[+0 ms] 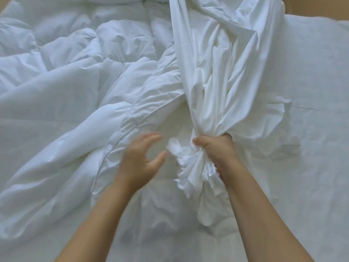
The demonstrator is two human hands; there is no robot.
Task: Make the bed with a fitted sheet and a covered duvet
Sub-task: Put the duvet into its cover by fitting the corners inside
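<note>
**Head view, 1 frame.**

Item 1: duvet. White, quilted and puffy, heaped across the left and upper left of the frame. Its piped edge runs diagonally toward the centre. Judged light but bulky and soft, so it will slump wherever it is unsupported. It is best taken at a corner or along the piped edge.

Item 2: thin white cloth, probably the duvet cover. It is gathered into 1 long rope running from the top centre down to the lower centre, lying over the duvet's right margin. Judged light, limp and smooth, so it could slide through a loose fist. It is best held at a hem or corner; neither can be picked out in the bunch.

Item 3: bed surface. Flat, white and faintly textured, filling the right of the frame. Whether this is the fitted sheet or the bare mattress cannot be told.

Item 4: right hand, centre right. It is clenched around the neck of the gathered cloth, with ruffled ends spilling below the fist.

Item 5: left hand, just beside the bunch and apart from the right hand. It is blurred and holds nothing, with the fingers curved toward the cloth.
</note>
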